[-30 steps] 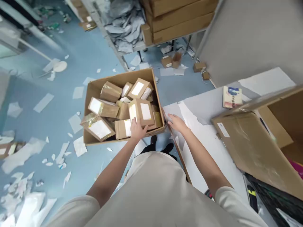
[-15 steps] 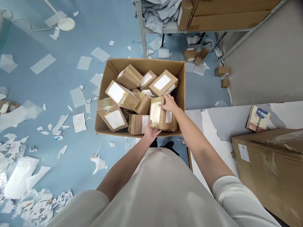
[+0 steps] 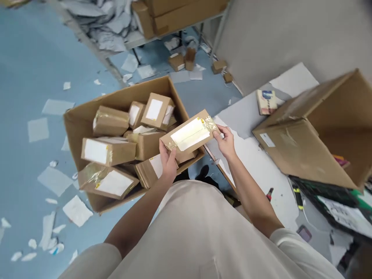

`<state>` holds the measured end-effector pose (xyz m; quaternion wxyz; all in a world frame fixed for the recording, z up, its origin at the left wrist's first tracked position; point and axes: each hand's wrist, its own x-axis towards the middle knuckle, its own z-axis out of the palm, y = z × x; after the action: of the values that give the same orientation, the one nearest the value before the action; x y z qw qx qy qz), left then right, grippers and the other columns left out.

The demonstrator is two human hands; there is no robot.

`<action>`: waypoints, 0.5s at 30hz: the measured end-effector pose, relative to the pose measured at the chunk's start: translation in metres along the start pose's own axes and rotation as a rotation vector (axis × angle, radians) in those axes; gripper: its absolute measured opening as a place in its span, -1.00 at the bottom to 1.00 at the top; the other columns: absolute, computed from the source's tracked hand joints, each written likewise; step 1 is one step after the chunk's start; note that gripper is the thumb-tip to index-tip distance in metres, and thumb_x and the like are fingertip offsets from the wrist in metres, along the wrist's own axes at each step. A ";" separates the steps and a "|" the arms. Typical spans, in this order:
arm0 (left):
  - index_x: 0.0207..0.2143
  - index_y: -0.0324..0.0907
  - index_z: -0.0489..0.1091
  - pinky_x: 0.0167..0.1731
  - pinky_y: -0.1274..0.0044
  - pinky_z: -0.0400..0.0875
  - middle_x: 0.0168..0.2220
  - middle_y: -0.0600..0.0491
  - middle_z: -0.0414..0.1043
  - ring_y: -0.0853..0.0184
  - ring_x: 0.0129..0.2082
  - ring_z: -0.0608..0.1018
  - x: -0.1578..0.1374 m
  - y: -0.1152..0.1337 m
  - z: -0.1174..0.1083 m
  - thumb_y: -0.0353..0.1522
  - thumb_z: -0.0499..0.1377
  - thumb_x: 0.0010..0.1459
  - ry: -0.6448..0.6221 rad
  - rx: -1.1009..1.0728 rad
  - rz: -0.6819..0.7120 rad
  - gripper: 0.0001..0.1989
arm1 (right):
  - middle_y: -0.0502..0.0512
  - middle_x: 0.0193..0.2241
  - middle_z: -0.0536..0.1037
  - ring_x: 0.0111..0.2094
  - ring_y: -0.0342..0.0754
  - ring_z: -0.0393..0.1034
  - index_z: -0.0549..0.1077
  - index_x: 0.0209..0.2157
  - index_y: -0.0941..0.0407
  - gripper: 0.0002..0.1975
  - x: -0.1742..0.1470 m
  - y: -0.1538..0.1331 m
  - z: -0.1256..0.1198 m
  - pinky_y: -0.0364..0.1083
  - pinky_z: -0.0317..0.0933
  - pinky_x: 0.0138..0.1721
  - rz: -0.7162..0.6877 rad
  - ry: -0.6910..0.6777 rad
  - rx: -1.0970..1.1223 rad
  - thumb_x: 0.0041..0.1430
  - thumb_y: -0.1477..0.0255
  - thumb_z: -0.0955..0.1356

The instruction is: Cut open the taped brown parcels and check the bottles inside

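Note:
Between my hands is a small taped cardboard box (image 3: pixel 190 133) with a white label on its upper face. My left hand (image 3: pixel 169 162) grips its near left end, thumb on top. At the opposite end my right hand (image 3: pixel 225 141) has closed on the taped corner. The held box is tilted above the right edge of a large open carton (image 3: pixel 116 95). Inside that carton lie several more small labelled boxes, among them one at the front (image 3: pixel 109 181) and another at the back (image 3: pixel 157 111).
To the right stands a white-covered table (image 3: pixel 250 166) bearing a large open cardboard box (image 3: pixel 279 155), a small printed package (image 3: pixel 266 102) and a yellow-black cutter (image 3: pixel 298 197). A shelf (image 3: pixel 136 40) with crumpled packaging is behind. Paper scraps (image 3: pixel 77 210) litter the blue floor.
Both hands have lifted the small box up from the carton and turned it lengthwise toward the right. My view has swung right, showing more of the table.

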<state>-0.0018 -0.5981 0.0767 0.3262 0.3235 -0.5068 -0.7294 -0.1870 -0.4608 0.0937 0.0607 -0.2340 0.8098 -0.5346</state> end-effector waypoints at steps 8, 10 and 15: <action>0.26 -0.02 0.01 0.23 0.38 0.11 0.27 -0.02 0.10 0.16 0.26 0.20 -0.009 -0.022 0.099 -0.18 0.25 0.06 -0.530 0.183 -0.050 -0.24 | 0.12 -0.19 0.49 -0.15 -0.01 0.35 0.44 -0.16 0.09 -0.64 -0.110 0.039 -0.109 0.06 0.28 -0.07 0.279 0.483 0.040 0.09 0.15 0.36; 0.20 -0.03 0.15 0.21 0.41 0.15 0.20 -0.02 0.22 0.15 0.23 0.26 -0.022 -0.024 0.129 -0.26 0.32 -0.02 -0.553 0.181 -0.165 -0.27 | 0.12 -0.20 0.50 -0.15 0.00 0.36 0.43 -0.18 0.09 -0.64 -0.141 0.048 -0.128 0.07 0.30 -0.09 0.351 0.568 0.055 0.08 0.15 0.35; 0.06 -0.06 0.32 0.17 0.43 0.21 0.09 0.01 0.35 0.16 0.17 0.33 -0.057 -0.032 0.196 -0.50 0.36 -0.16 -0.659 0.200 -0.417 -0.33 | 0.13 -0.21 0.49 -0.16 0.02 0.37 0.41 -0.20 0.08 -0.64 -0.207 0.067 -0.158 0.11 0.35 -0.13 0.477 0.802 0.114 0.02 0.16 0.38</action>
<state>-0.1311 -0.4397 0.1083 -0.0418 0.1981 -0.5763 -0.7917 -0.0802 -0.2154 0.0684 -0.1231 0.1873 0.7698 -0.5976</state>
